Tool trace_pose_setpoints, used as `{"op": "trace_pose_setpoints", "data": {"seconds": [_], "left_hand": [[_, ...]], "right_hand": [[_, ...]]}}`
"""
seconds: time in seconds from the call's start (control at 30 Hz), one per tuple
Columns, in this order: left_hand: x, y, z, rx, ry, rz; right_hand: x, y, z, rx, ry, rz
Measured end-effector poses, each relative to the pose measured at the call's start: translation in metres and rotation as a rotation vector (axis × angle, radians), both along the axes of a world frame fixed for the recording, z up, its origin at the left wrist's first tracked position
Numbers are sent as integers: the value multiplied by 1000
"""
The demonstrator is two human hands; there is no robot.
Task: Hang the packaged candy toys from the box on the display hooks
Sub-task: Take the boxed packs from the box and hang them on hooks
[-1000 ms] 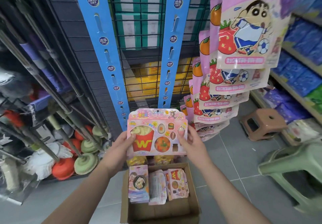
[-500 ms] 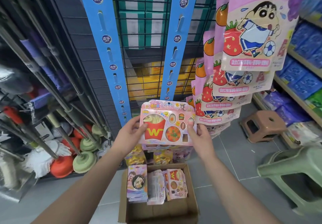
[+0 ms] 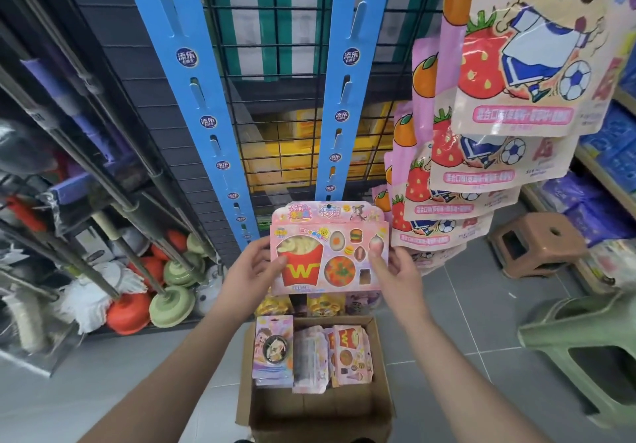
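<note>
A pink candy toy package (image 3: 328, 248) printed with red fries and small foods is held upright between both hands. My left hand (image 3: 249, 268) grips its left edge, thumb on the front. On the right edge my right hand (image 3: 395, 272) pinches it. The package hangs in front of the foot of the right blue hanging strip (image 3: 347, 74); a second blue strip (image 3: 192, 91) stands further left. Below, an open cardboard box (image 3: 309, 408) on the floor holds several more packages (image 3: 311, 353). Whether the package's top touches a hook is hidden.
Pink cartoon snack bags (image 3: 509, 64) hang in a column at the right. Mops and plungers (image 3: 172, 308) lean at the left. A brown stool (image 3: 537, 243) and a green stool (image 3: 585, 342) stand on the tiled floor. A black wire grid (image 3: 275, 115) backs the strips.
Both hands have lifted the pink package up and slightly right from above the box toward the lower end of the right blue strip.
</note>
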State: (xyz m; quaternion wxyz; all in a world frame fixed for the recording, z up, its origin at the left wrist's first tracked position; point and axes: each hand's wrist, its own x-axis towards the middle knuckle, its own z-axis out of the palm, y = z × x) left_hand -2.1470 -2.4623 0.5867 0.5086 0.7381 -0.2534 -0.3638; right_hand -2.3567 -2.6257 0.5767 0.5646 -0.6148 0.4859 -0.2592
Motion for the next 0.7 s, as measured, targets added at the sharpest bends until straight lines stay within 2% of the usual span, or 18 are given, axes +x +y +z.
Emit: {"op": "trace_pose_setpoints", "data": {"seconds": [0.17, 0.43, 0.57, 0.7], "left_hand": [[1, -6, 5, -46, -1, 29], [-1, -5, -2, 71, 42, 30], [0, -11, -6, 143, -56, 33], [-2, -15, 0, 228, -146, -68]], "right_hand": [[1, -1, 15, 13, 16, -35], [-1, -6, -9, 24, 37, 54], [6, -6, -5, -11, 111, 44], [12, -9, -11, -57, 154, 40]]}}
